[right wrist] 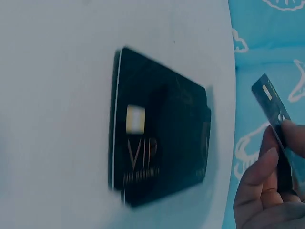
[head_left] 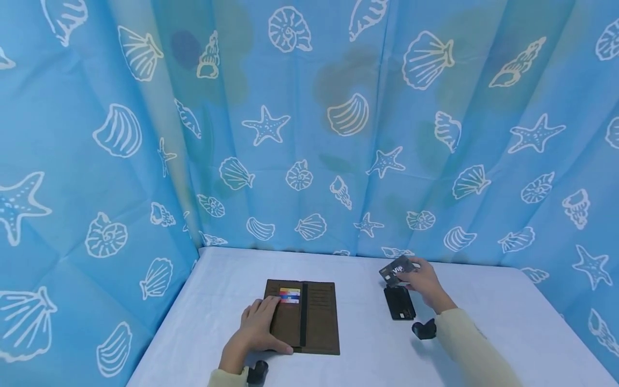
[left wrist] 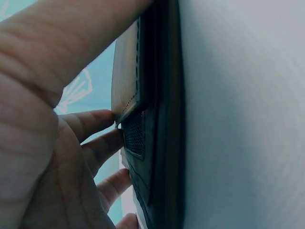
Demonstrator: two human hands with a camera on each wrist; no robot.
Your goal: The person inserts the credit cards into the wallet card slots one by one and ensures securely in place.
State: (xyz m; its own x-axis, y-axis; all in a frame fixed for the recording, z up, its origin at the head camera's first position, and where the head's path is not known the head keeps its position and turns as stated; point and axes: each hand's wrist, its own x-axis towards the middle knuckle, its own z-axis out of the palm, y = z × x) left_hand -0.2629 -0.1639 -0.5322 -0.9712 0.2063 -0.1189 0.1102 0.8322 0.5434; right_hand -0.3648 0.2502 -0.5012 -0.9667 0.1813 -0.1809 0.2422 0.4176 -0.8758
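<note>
An opened brown wallet [head_left: 321, 328] lies flat on the white table, with a dark band [head_left: 303, 317] down its middle. Colourful cards [head_left: 289, 294] show in its left half. My left hand [head_left: 258, 325] rests on that half's left side, thumb along the near edge; in the left wrist view its fingertips [left wrist: 116, 137] touch the wallet. Between thumb and fingers, my right hand [head_left: 424, 280] pinches a dark VIP card [head_left: 393, 269], raised and tilted. Just below it lies a small stack of black cards [head_left: 400, 303], whose top one reads VIP in the right wrist view.
White cloth [head_left: 362, 328] covers the table. Behind it and along the left hangs a blue curtain [head_left: 300, 145] printed with shells and starfish. Each wrist carries a black camera mount [head_left: 424, 329].
</note>
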